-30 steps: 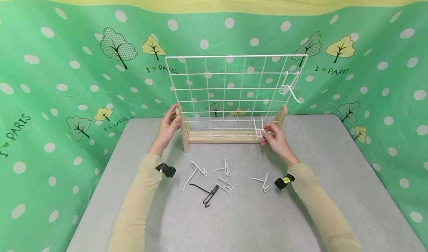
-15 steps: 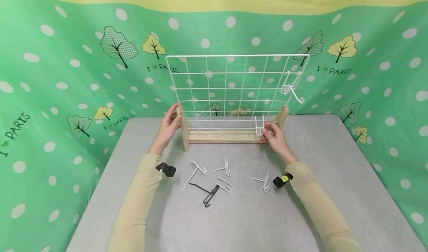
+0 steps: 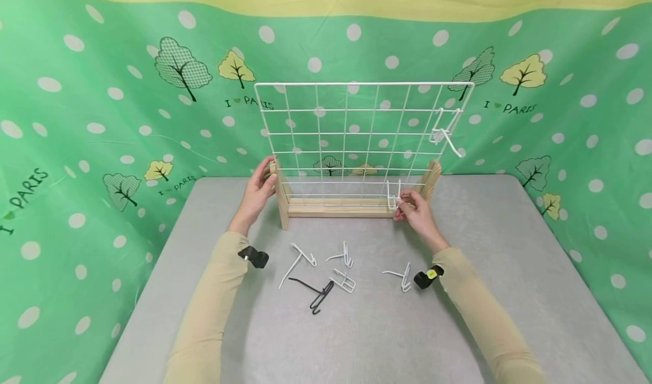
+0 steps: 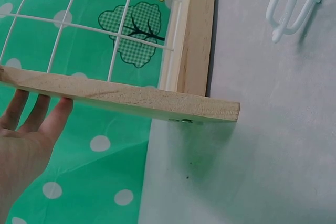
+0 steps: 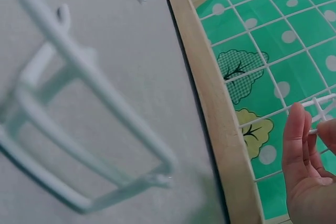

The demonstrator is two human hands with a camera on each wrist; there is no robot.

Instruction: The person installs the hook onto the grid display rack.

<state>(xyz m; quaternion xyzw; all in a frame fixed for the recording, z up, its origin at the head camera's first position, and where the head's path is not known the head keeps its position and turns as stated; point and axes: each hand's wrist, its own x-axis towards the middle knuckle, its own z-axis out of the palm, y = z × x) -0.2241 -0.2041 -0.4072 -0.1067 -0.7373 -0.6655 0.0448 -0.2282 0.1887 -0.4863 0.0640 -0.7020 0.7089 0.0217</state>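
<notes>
A white wire grid panel (image 3: 344, 133) stands upright in a wooden stand (image 3: 326, 214). My left hand (image 3: 257, 197) holds the stand's left upright, and in the left wrist view its fingers (image 4: 55, 121) meet the outer face of that upright. Low at the grid's right side, my right hand (image 3: 414, 209) pinches a white wire display hook (image 3: 392, 194) between thumb and fingers. The hook's two prongs point up against the grid wires; the right wrist view shows only part of it, beside the fingers. Another white hook (image 3: 442, 133) hangs at the grid's upper right.
On the grey table (image 3: 326, 344) before the stand lie several loose white hooks (image 3: 346, 255), one of them apart on the right near my right wrist, and a black hook (image 3: 322, 298). A green patterned cloth (image 3: 122, 140) hangs behind and at both sides.
My right hand has shifted slightly left with the hook, which rose a little against the grid and then dropped back. My left hand keeps its place on the upright.
</notes>
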